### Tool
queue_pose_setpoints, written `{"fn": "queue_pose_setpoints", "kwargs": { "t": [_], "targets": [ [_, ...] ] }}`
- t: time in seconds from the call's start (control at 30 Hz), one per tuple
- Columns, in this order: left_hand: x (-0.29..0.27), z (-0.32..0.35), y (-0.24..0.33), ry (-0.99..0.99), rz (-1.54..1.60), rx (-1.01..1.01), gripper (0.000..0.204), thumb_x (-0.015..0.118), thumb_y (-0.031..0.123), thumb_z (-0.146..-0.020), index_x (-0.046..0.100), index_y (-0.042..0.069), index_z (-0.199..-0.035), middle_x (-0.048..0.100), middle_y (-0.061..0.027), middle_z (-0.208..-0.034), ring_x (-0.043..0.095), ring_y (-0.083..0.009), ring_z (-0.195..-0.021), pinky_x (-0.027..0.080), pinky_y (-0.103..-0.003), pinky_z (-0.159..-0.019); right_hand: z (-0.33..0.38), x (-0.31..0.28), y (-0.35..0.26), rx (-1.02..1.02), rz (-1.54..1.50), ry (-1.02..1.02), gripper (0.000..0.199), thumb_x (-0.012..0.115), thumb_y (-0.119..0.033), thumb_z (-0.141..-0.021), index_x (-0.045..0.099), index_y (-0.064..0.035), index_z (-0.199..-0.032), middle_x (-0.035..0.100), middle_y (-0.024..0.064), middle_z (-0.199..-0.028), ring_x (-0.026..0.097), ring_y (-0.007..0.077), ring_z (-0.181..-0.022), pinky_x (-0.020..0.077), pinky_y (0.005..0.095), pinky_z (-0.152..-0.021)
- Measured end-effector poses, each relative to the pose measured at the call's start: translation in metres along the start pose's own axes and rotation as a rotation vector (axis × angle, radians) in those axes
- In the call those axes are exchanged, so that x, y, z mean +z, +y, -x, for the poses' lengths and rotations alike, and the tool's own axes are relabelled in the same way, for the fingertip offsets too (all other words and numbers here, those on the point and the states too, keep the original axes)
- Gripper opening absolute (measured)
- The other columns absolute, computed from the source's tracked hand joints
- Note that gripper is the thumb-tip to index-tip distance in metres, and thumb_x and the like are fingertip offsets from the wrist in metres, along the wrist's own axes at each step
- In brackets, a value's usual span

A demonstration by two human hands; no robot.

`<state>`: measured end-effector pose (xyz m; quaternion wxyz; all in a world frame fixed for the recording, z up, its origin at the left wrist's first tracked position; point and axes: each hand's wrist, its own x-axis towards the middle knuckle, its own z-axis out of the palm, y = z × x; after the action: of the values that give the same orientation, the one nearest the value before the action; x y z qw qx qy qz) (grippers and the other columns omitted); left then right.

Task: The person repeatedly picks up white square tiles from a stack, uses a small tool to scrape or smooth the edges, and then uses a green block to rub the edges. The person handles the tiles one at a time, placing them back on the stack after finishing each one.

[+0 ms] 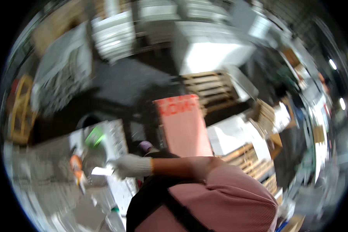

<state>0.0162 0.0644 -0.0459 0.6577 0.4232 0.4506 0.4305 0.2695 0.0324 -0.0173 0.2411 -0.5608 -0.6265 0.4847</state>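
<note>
My right hand [131, 166], in a white knit glove, reaches across to the left over a cluttered grey work surface [38, 166]. Its fingers are closed on a small white flat piece [101, 171]; motion blur hides what kind it is. Just left of that piece lies an orange-handled tool [76, 164], smeared by motion. A bright green object [94, 136] sits a little farther off on the same surface. My left hand does not show.
A pink-red panel [183, 127] with red lettering stands ahead. Wooden pallets [210, 87] and white boxes [228, 133] lie to its right. Stacked white sheets [114, 34] and a large wrapped white stack [208, 50] stand farther away. A yellow frame [21, 112] is at far left.
</note>
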Motion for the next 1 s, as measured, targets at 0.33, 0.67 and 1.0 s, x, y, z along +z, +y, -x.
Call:
{"fn": "queue_pose_setpoints", "kwargs": {
  "t": [0.33,0.67,1.0],
  "targets": [
    [-0.022,0.101,-0.021,0.023,0.998,-0.067,0.084,0.060,0.060,-0.088,0.039,0.002,-0.145,0.038,-0.0256,-0.149,0.040,-0.0456,-0.133,0.033,-0.069,-0.103,0.010,0.001,-0.019,-0.074,-0.401,0.011,0.013,0.058,-0.009,-0.095,0.061,0.0026,-0.100,0.069,0.0103,-0.086,0.067,0.0128,-0.072,0.0515,0.0245,-0.059],
    [-0.039,0.114,0.032,0.355,0.347,-0.137,0.041,0.075,0.018,-0.086,0.065,-0.001,-0.121,0.069,-0.0065,-0.109,0.063,-0.0124,-0.096,0.050,-0.028,-0.088,-0.051,0.033,-0.034,-0.016,-0.404,-0.318,0.015,0.063,-0.010,-0.096,0.066,0.0002,-0.106,0.069,0.0073,-0.104,0.067,0.0133,-0.094,0.0504,0.0250,-0.079],
    [-0.089,0.056,0.056,0.285,-0.649,0.034,0.040,0.079,0.025,-0.080,0.071,0.000,-0.109,0.072,-0.0101,-0.087,0.063,-0.0143,-0.074,0.052,-0.030,-0.075,-0.111,0.004,-0.024,0.067,-0.254,-0.161,0.036,0.068,-0.008,-0.092,0.062,-0.0018,-0.126,0.067,0.0047,-0.092,0.060,0.0081,-0.074,0.0486,0.0221,-0.064]
  ]
}}
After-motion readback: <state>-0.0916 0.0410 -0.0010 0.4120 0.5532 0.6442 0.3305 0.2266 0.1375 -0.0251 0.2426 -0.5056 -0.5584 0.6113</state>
